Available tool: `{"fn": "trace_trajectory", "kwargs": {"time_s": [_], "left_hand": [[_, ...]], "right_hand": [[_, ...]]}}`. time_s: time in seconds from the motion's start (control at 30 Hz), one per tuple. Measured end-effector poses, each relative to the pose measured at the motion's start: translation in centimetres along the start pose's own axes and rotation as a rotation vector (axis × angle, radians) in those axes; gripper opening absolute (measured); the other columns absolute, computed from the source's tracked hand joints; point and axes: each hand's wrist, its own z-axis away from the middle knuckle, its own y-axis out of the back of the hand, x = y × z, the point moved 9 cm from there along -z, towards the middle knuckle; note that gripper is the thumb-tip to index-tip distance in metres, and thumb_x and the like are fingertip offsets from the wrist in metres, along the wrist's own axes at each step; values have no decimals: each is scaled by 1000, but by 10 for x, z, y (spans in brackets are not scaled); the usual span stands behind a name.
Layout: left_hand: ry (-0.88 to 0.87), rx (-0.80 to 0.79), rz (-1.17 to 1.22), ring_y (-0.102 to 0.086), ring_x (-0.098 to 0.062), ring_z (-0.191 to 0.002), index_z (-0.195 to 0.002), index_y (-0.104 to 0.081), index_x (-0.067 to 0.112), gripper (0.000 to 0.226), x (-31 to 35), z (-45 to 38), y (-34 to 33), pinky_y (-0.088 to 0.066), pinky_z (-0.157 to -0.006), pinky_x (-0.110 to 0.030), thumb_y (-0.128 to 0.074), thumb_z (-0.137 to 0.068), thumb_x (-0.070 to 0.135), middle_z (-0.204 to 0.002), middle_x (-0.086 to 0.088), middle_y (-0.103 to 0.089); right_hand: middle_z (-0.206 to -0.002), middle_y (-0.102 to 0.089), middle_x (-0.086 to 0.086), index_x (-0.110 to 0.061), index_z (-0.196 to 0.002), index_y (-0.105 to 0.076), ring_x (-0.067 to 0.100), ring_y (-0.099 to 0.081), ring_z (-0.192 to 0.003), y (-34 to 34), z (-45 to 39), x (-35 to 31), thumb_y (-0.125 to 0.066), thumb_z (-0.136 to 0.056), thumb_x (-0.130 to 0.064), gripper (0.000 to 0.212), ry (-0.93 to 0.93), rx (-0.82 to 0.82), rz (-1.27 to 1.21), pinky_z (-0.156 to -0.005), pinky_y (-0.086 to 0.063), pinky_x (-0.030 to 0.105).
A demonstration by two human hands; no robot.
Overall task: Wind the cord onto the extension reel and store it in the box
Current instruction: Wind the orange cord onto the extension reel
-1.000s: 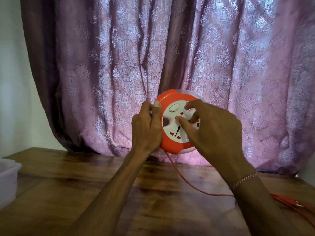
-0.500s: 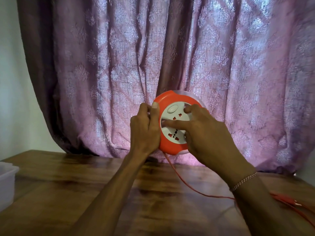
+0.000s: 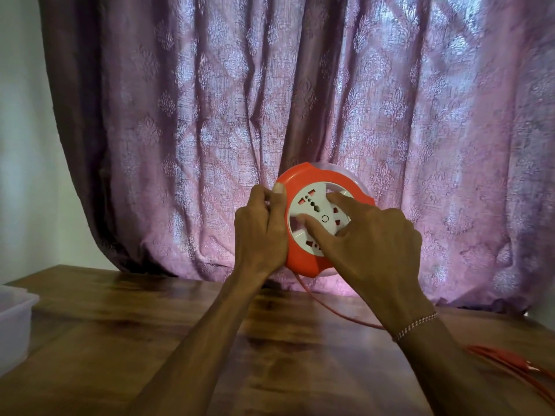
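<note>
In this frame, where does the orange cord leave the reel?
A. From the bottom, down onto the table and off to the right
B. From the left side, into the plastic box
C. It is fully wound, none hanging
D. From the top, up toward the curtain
A: the cord drops from the bottom of the reel, held by the left hand, and trails across the table to the right.

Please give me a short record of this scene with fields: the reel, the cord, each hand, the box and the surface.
reel: round orange plastic extension reel with white socket face, held upright above the table
cord: thin orange cord, hangs from the reel's bottom, runs right across the table; much remains unwound
left hand: left hand grips the reel's left rim
right hand: right hand, fingers spread on the white socket face
box: translucent plastic box at the left edge, contents not visible
surface: dark wooden table
</note>
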Motion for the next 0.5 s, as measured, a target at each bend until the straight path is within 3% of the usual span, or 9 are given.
{"fn": "trace_trajectory", "kwargs": {"time_s": [0.13, 0.27, 0.4, 0.5], "left_hand": [[0, -4, -4, -58, -1, -57, -75, -46, 18, 36, -3, -1, 0, -36, -44, -15, -37, -99, 44, -56, 7, -56], [11, -14, 22, -57, 5, -55, -73, -44, 20, 34, 0, 1, -2, -35, -45, -11, -41, -103, 37, -53, 12, -53], [-9, -10, -2, -56, 1, -54, -74, -43, 22, 34, -3, 0, -1, -33, -45, -12, -37, -100, 44, -55, 9, -54], [-20, 4, -17, -55, 1, -55, -76, -45, 20, 34, -3, -1, 0, -32, -45, -12, -37, -99, 43, -55, 10, -53]], "right_hand": [[-81, -73, 1, -29, -103, -74, 25, -66, -69, 21, -3, -9, -60, -79, -69, 49, 152, 128, -45, -57, -50, 31], [-98, -63, -3, -32, -98, -73, 22, -57, -95, 16, -6, -11, -70, -85, -37, 14, 281, -14, -101, -61, -52, 37], [-132, -52, 0, -45, -117, -64, 24, -46, -121, -2, -3, -13, -63, -86, -14, 43, 331, -276, -147, -78, -55, 49], [-152, -32, 1, -54, -127, -55, 23, -30, -139, -15, 5, -21, -59, -86, -6, 63, 355, -450, -49, -94, -50, 49]]}}
